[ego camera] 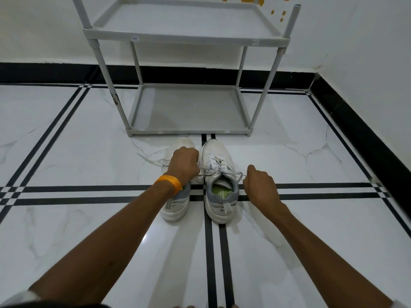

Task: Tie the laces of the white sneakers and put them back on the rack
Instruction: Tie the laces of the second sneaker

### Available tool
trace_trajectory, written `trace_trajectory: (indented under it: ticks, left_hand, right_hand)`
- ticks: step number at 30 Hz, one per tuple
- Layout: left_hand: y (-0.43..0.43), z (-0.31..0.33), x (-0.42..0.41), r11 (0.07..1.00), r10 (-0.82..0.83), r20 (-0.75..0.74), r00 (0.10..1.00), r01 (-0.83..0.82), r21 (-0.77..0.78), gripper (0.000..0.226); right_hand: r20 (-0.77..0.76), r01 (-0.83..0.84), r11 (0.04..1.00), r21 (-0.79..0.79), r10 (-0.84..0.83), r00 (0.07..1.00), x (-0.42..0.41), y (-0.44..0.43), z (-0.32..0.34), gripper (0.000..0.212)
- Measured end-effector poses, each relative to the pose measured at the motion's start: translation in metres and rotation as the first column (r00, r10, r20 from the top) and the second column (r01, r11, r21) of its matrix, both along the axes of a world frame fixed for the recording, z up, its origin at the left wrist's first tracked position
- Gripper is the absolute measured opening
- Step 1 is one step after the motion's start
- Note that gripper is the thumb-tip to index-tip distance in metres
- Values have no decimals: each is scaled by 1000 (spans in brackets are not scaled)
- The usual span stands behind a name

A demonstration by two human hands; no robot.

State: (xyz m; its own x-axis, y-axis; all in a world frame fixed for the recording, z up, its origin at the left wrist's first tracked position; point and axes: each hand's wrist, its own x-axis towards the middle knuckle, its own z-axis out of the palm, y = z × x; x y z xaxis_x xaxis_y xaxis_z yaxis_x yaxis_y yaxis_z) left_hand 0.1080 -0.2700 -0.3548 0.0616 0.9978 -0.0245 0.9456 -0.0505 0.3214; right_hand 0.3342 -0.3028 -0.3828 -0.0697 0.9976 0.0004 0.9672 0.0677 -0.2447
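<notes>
Two white sneakers stand side by side on the floor, toes toward the rack. The right sneaker (219, 185) has a grey collar and green insole; its laces (216, 171) stretch taut to both sides. My left hand (184, 165), with an orange thread band at the wrist, is closed on the left lace end and hovers over the left sneaker (175, 210), hiding its middle. My right hand (259, 187) is closed on the right lace end, just right of the shoe. A loose lace (151, 160) of the left sneaker trails leftward on the floor.
A grey two-shelf rack (189, 130) stands just beyond the sneakers, against a white wall with a black skirting (355, 121). The floor is glossy white tile with black stripes. My toes (204, 306) show at the bottom edge.
</notes>
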Motion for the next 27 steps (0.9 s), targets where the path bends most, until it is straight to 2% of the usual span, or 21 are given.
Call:
trace_trajectory:
  ticks: [3, 8, 18, 19, 21, 24, 26, 27]
  left_hand:
    - [0, -4, 0, 999, -30, -101, 994, 28, -15, 14]
    - [0, -6, 1, 996, -84, -227, 970, 76, -43, 20]
    - [-1, -8, -1, 996, -93, -307, 947, 84, -44, 23]
    - [-2, -9, -1, 996, -89, -290, 953, 79, -47, 24]
    - [0, -8, -4, 997, -77, -199, 977, 69, -44, 22]
    - [4, -1, -18, 992, 2, 96, 995, 10, -125, 34]
    - [7, 10, -20, 979, 58, 291, 955, 4, -206, 51]
    - [8, 15, -16, 983, 68, 354, 933, -2, -183, 54]
  right_hand:
    - [80, -26, 1000, -6, 26, 996, 2, -5, -6, 15]
    - [110, -64, 998, -13, 65, 992, 6, -5, -14, 16]
    - [107, -31, 999, -5, 32, 994, 11, -4, -25, 18]
    - [65, -10, 1000, -25, 11, 998, 10, -3, -26, 15]
    - [-119, 43, 995, -95, -55, 991, 10, 1, -23, 8]
    - [-392, 97, 976, -195, -169, 905, 13, 4, -3, 5]
    - [-472, 174, 978, -116, -209, 856, 15, 3, 15, 18]
    - [-478, 204, 979, -19, -188, 858, 11, 3, 24, 23]
